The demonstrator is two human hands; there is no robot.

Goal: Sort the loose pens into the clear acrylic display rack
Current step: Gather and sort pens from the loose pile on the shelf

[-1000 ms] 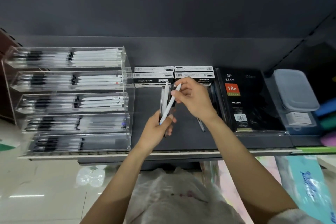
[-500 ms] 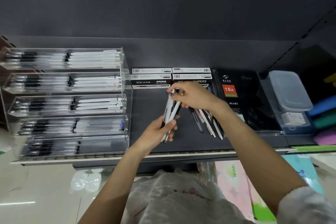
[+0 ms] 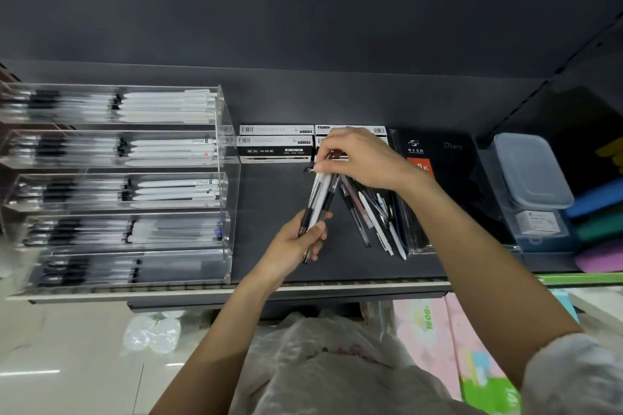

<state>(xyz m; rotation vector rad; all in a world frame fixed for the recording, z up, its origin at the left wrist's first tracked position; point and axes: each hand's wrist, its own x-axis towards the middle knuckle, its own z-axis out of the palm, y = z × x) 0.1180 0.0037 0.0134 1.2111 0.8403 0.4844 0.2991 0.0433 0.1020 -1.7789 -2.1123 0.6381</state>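
While the left hand (image 3: 296, 242) grips a bundle of pens (image 3: 318, 202) by its lower end, the right hand (image 3: 360, 160) pinches the bundle's top. Loose pens (image 3: 374, 219) lie fanned on the dark shelf (image 3: 269, 212), right of the bundle. Clear acrylic rack (image 3: 229, 152), five tiers, stands at left, stocked.

a dark shelf (image 3: 269, 246) carries the acrylic rack (image 3: 222, 199), pen boxes (image 3: 274, 148), loose pens (image 3: 377, 226), a diary (image 3: 451, 158).
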